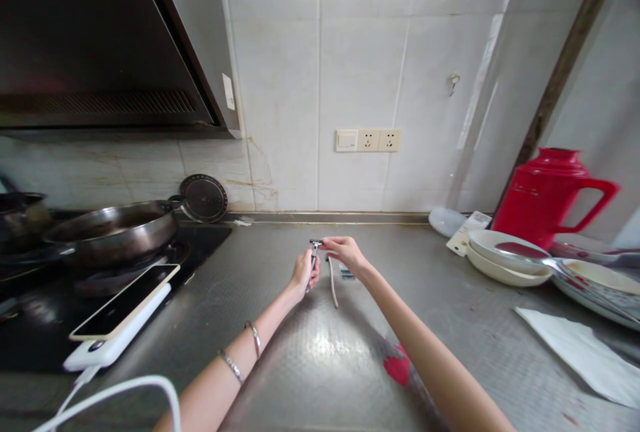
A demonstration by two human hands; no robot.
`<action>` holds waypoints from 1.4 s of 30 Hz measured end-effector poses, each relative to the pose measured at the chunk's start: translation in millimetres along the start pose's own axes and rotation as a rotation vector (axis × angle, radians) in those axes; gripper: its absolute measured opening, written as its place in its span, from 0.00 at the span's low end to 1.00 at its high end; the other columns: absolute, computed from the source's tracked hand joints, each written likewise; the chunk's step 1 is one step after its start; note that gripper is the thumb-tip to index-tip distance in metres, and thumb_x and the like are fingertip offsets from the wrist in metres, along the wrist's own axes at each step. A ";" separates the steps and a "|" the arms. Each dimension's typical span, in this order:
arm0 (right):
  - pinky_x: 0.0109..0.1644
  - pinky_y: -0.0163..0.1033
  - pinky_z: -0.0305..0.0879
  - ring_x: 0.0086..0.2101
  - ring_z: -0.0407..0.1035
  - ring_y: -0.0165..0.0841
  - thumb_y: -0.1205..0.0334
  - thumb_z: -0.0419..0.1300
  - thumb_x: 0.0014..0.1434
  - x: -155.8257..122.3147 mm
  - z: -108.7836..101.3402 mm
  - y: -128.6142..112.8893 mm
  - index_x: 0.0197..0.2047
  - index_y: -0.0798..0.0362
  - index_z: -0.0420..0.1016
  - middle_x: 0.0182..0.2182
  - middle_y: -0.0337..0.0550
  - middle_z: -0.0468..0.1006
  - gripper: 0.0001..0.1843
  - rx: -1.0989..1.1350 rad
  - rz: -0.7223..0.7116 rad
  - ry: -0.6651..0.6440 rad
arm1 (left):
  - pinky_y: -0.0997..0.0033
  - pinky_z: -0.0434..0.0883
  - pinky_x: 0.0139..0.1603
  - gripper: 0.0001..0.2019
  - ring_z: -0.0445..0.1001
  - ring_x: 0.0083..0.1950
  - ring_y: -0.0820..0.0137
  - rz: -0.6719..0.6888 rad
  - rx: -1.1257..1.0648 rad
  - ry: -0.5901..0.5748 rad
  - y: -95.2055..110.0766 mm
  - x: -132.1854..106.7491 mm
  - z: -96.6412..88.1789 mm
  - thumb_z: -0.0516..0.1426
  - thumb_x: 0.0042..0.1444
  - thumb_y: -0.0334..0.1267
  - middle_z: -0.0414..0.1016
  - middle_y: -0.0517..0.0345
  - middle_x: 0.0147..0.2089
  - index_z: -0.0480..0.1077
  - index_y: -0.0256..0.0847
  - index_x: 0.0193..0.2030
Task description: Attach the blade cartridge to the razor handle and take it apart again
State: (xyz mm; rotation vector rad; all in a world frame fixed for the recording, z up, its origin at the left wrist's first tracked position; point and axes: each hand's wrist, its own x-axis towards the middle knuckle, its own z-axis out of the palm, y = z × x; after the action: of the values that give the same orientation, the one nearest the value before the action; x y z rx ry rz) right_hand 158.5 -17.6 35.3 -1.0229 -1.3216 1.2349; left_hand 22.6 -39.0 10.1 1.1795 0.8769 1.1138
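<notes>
My left hand (303, 271) is closed around the handle of a razor (315, 252), held upright above the metal counter. My right hand (345, 250) reaches in from the right, its fingertips pinched at the razor's head. Just below the hands, a thin pale stick-like piece (333, 283) with a dark end lies on the counter. Beside it, partly under my right wrist, is a small clear pack with teal and dark strips (346, 272), perhaps spare blades; its details are too small to tell.
On the left, a steel pan (115, 235) sits on the black stove, near a phone (127, 302) lying on a white power bank (120, 332) with a cable. To the right are a red thermos jug (543, 195), stacked bowls (505, 272) and a white paper sheet (580, 352).
</notes>
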 end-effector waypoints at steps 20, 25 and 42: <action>0.42 0.41 0.64 0.41 0.72 0.40 0.47 0.57 0.51 11.3 -2.5 14.5 0.40 0.57 0.78 0.36 0.51 0.80 0.22 -0.253 -0.127 0.094 | 0.81 0.44 0.08 0.22 0.47 0.07 0.81 0.022 -0.010 -0.003 -3.9 5.0 -4.0 0.43 0.55 0.54 0.46 0.70 0.08 0.53 0.42 0.16; 0.43 0.35 0.61 0.40 0.72 0.37 0.56 0.52 0.59 20.5 0.9 16.6 0.36 0.51 0.80 0.36 0.45 0.80 0.16 -0.928 -0.238 0.111 | 0.80 0.44 0.09 0.22 0.47 0.07 0.81 0.019 -0.035 0.003 -0.5 3.6 -4.5 0.44 0.54 0.53 0.46 0.70 0.08 0.53 0.42 0.16; 0.49 0.42 0.52 0.48 0.62 0.39 0.59 0.48 0.62 32.5 20.9 21.8 0.41 0.48 0.76 0.43 0.47 0.76 0.15 -1.510 -0.282 0.010 | 0.80 0.46 0.09 0.20 0.48 0.07 0.81 0.045 -0.063 0.050 -5.0 9.6 -13.8 0.44 0.54 0.52 0.47 0.71 0.09 0.54 0.42 0.18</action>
State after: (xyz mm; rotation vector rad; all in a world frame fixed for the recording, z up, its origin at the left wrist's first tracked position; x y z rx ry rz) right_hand 132.6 14.2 18.4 -1.6845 -2.2961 -0.2092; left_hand 12.9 -26.3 2.8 1.1284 0.8510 1.2031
